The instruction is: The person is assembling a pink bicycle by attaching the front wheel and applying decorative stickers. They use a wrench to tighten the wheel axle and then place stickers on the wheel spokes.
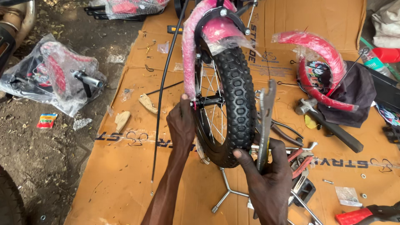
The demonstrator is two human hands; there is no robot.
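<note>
While flattened brown cardboard [125,175] serves as a work mat over bare, littered dirt [46,158], a person steadies a small bicycle wheel [233,100] standing upright at the middle of the sheet, its knobby black tyre facing the viewer and its top tucked under a pink, plastic-wrapped fork and mudguard [196,37]. The left hand [182,125] is pressed against the wheel's axle end at the foot of the fork leg, fingers closed around something there that cannot be made out. The right hand [271,175] is wrapped firmly around the lower end of a flat metal spanner [266,121], held upright just beside the tyre's right edge, thumb touching the rubber. A thin black cable [164,87] trails down the cardboard to the left of the wheel. To the right lie a red mudguard in clear wrap [321,46], a hammer [329,125], red-handled pliers [301,160] and a black pedal [304,189], with a silver cross wrench [227,191] lying below the wheel. Off the mat on the dirt at left sits a plastic bag holding a bicycle saddle [54,75], and near it a small bright sweet wrapper [46,120].
</note>
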